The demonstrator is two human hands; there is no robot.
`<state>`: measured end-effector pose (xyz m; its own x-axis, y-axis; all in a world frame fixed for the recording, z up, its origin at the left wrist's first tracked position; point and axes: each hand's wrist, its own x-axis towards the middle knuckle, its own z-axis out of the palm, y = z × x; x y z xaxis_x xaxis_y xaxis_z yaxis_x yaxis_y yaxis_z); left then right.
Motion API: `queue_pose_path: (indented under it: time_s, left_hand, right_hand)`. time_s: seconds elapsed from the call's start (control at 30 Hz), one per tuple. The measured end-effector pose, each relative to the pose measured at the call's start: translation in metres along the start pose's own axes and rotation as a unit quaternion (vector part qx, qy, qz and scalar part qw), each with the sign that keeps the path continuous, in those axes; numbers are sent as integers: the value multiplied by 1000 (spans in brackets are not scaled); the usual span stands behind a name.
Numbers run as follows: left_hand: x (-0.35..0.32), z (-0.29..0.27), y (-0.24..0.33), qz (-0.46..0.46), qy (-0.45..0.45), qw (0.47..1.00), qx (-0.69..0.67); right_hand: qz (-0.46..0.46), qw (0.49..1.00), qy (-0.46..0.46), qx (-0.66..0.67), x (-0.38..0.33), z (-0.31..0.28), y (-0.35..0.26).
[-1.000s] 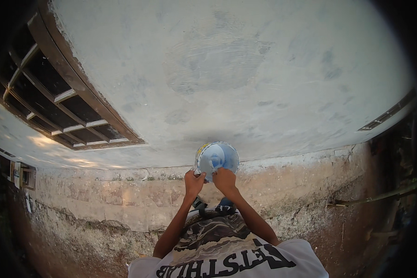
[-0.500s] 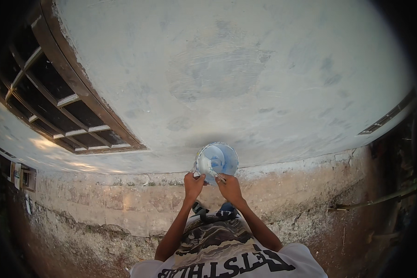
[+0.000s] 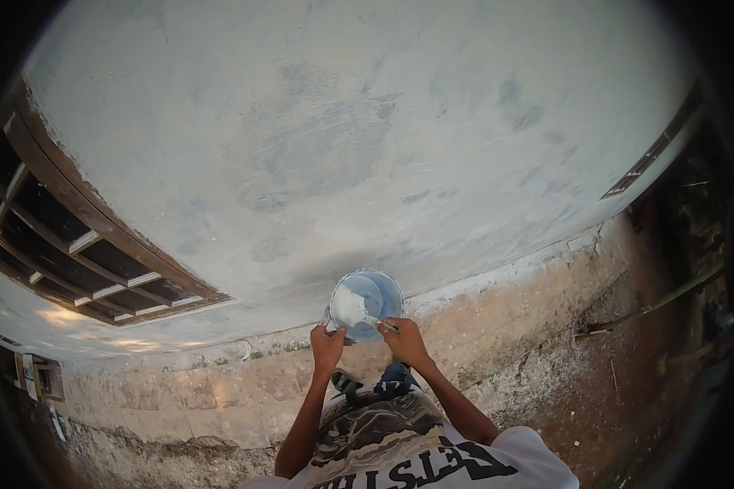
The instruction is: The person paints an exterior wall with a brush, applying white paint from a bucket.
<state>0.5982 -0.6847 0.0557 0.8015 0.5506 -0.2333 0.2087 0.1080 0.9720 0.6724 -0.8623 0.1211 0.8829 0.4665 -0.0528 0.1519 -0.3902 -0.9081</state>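
Note:
A round, light-blue bucket (image 3: 393, 293) with a pale, smeared rim hangs in front of my body, close to the wall. White paint-like material (image 3: 349, 306) coats its left inner side. My left hand (image 3: 328, 345) is closed on the bucket's near left edge, thumb up at the rim. My right hand (image 3: 405, 339) pinches a small, white-smeared hand tool (image 3: 371, 319) at the near right rim. The tool's head reaches into the bucket against the white material; its exact kind is too small to make out.
A pale wall (image 3: 465, 73) with grey, rough patches rises in front of me. To the left is a brown-framed window (image 3: 98, 236) with a grid of panes. Below runs a worn, stained ledge (image 3: 171, 387). A long pole (image 3: 661, 306) lies at the right.
My view has turned, so the wall and window sit further left and lower. Both hands still hold the bucket and tool. More white material shows inside the bucket's left side.

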Motion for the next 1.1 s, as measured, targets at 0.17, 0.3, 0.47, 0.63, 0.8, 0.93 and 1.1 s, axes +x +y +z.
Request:
queue_pose_path:
  time_s: [0.17, 0.3, 0.47, 0.63, 0.8, 0.93, 1.1]
  left_hand:
    - [2, 28, 8, 0, -37, 999, -8]
    - [4, 52, 26, 9, -34, 999, -23]
    - [5, 79, 34, 7, -36, 999, -16]
    - [6, 126, 42, 10, -44, 998, -40]
    - [2, 161, 42, -21, -17, 999, -46]
    - [-4, 190, 50, -8, -10, 998, -56]
    - [-6, 218, 57, -8, 0, 999, -51]
  right_hand:
    - [-10, 998, 41, 41, 1, -10, 12]
    - [13, 995, 31, 94, 6, -35, 23]
    - [82, 991, 24, 107, 11, -80, 28]
    - [57, 989, 27, 132, 20, -112, 39]
    - [82, 988, -1, 129, 24, -161, 53]
    - [38, 993, 26, 105, 27, -185, 57]
    - [82, 978, -14, 190, 33, -207, 64]
